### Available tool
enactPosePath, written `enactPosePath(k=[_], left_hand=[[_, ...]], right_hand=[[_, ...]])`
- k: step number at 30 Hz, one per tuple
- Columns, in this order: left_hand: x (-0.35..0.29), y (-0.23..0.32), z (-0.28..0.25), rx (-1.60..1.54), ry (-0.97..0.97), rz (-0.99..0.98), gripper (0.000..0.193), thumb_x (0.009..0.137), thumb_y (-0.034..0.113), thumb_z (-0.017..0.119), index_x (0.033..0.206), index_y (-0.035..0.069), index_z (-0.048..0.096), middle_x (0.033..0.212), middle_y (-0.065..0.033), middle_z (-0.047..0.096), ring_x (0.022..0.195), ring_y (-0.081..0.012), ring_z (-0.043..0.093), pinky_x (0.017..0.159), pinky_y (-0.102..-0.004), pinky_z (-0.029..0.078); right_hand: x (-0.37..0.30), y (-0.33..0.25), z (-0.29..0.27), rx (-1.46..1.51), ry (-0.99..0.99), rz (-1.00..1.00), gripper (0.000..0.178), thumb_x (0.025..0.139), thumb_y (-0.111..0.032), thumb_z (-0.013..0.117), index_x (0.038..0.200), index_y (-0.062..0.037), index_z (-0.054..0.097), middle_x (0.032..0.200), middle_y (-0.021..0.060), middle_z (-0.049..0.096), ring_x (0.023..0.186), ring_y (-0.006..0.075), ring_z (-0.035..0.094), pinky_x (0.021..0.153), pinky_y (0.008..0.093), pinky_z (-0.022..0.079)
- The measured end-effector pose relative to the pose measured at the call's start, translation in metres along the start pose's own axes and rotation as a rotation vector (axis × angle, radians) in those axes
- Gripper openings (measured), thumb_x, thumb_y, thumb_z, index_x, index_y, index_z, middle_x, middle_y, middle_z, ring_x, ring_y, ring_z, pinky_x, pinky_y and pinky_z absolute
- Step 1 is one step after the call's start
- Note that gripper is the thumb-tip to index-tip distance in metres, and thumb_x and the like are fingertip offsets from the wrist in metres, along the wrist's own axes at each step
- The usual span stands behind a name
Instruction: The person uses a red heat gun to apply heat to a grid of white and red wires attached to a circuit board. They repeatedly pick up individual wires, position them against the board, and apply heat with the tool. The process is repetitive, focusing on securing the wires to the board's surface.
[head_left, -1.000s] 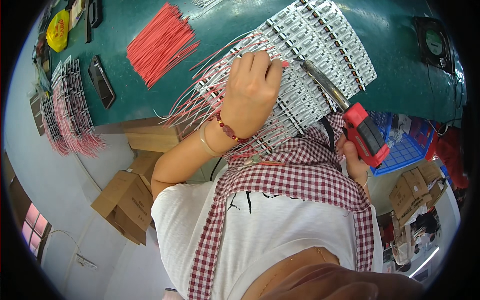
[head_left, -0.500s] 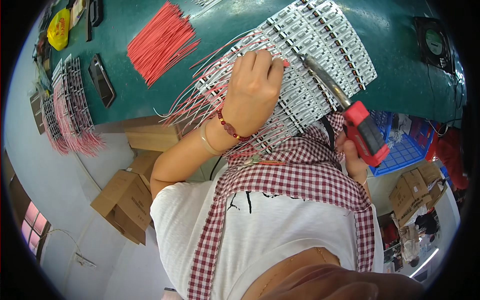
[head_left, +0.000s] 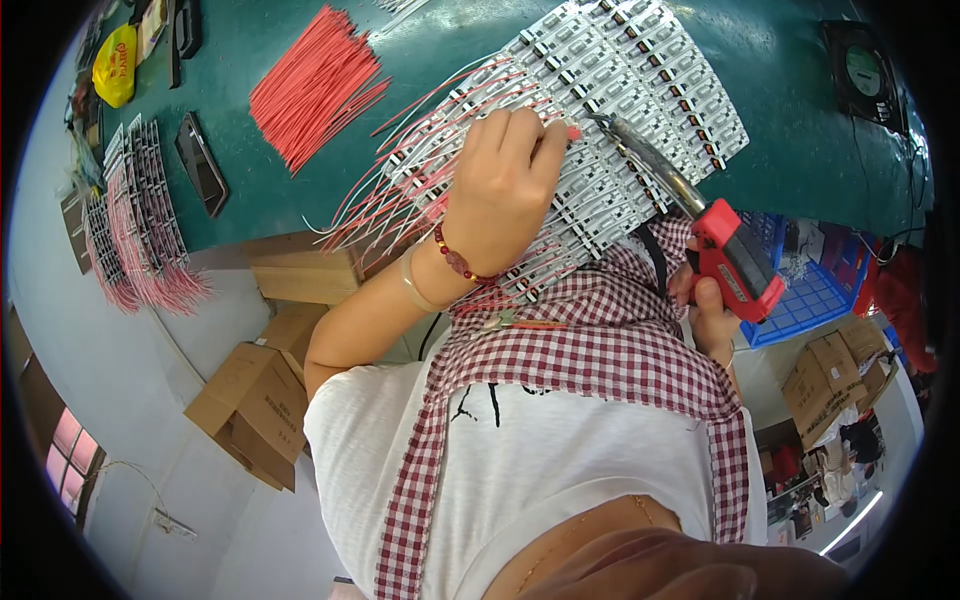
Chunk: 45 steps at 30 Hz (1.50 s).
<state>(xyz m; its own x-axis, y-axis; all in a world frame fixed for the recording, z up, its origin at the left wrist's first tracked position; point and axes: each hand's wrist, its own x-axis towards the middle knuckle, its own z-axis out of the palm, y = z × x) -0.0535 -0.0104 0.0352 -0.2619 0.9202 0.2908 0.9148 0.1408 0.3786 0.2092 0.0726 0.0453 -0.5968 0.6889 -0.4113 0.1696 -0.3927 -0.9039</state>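
Note:
A large panel of white circuit boards (head_left: 690, 75) lies tilted over the bench edge and my lap. Rows of red and white wires (head_left: 375, 205) trail from its left part. My left hand (head_left: 505, 185) rests over the panel with its fingers curled in; a small red bit (head_left: 573, 133) shows beside the fingertips. What those fingers pinch is hidden beneath the hand. My right hand (head_left: 712, 315) grips a red and black soldering gun (head_left: 742, 265) from below. The gun's metal tip points up-left and reaches the panel just right of my left fingers.
On the green bench (head_left: 250, 215) lie a bundle of red wires (head_left: 315, 88), a dark phone (head_left: 202, 165) and wired board strips (head_left: 145, 220). A black fan-like device (head_left: 865, 78) sits at right. Below are a blue basket (head_left: 790, 305) and cardboard boxes (head_left: 250, 410).
The soldering gun's handle has swung slightly lower and to the right, and its tip has dropped a little. My left hand stays almost in place. The whole view has shifted slightly.

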Motion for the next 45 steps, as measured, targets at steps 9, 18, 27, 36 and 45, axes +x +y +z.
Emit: enactPosePath(k=[9, 18, 27, 36, 45], left_hand=[[0.0, 0.003, 0.005, 0.002, 0.005, -0.012, 0.031, 0.067, -0.003, 0.061, 0.098, 0.001, 0.066, 0.077, -0.0074, 0.049, 0.072, -0.0226, 0.05, 0.064, -0.0335, 0.043], [0.0, 0.001, 0.008, -0.013, 0.042, -0.002, 0.031, 0.066, -0.004, 0.062, 0.096, 0.001, 0.066, 0.077, -0.0073, 0.049, 0.071, -0.0225, 0.05, 0.063, -0.0336, 0.043], [-0.002, 0.0, 0.011, -0.009, 0.075, 0.019, 0.03, 0.065, -0.004, 0.061, 0.094, 0.002, 0.067, 0.075, -0.0065, 0.049, 0.069, -0.0219, 0.05, 0.061, -0.0334, 0.042], [0.0, 0.002, 0.009, 0.031, 0.036, 0.008, 0.028, 0.066, -0.002, 0.061, 0.093, 0.002, 0.067, 0.075, -0.0066, 0.048, 0.07, -0.022, 0.05, 0.062, -0.0336, 0.042], [0.002, 0.003, 0.007, 0.054, 0.0, 0.006, 0.025, 0.069, 0.0, 0.061, 0.093, 0.001, 0.066, 0.076, -0.0067, 0.047, 0.071, -0.0218, 0.049, 0.063, -0.0334, 0.04]], right_hand=[[-0.008, 0.022, -0.02, -0.257, -0.033, -0.021, 0.014, 0.086, -0.014, 0.065, 0.089, -0.0004, 0.064, 0.078, 0.0045, 0.062, 0.069, 0.0141, 0.059, 0.063, 0.0288, 0.047], [-0.004, 0.027, -0.024, -0.477, -0.012, -0.156, 0.015, 0.08, -0.013, 0.068, 0.092, -0.0034, 0.069, 0.079, 0.0073, 0.067, 0.069, 0.0199, 0.064, 0.062, 0.0311, 0.049], [-0.004, 0.022, -0.03, -0.563, -0.064, -0.164, 0.019, 0.081, -0.016, 0.069, 0.095, -0.0046, 0.069, 0.082, 0.008, 0.067, 0.073, 0.0225, 0.065, 0.064, 0.0318, 0.049], [-0.001, 0.029, -0.03, -0.606, -0.037, -0.174, 0.021, 0.077, -0.013, 0.071, 0.095, -0.0017, 0.068, 0.085, 0.0111, 0.067, 0.073, 0.0238, 0.066, 0.064, 0.0317, 0.05], [-0.008, 0.031, -0.036, -0.486, 0.057, -0.211, 0.025, 0.08, -0.018, 0.071, 0.1, -0.0025, 0.068, 0.087, 0.0097, 0.069, 0.074, 0.0218, 0.067, 0.066, 0.0308, 0.051]])
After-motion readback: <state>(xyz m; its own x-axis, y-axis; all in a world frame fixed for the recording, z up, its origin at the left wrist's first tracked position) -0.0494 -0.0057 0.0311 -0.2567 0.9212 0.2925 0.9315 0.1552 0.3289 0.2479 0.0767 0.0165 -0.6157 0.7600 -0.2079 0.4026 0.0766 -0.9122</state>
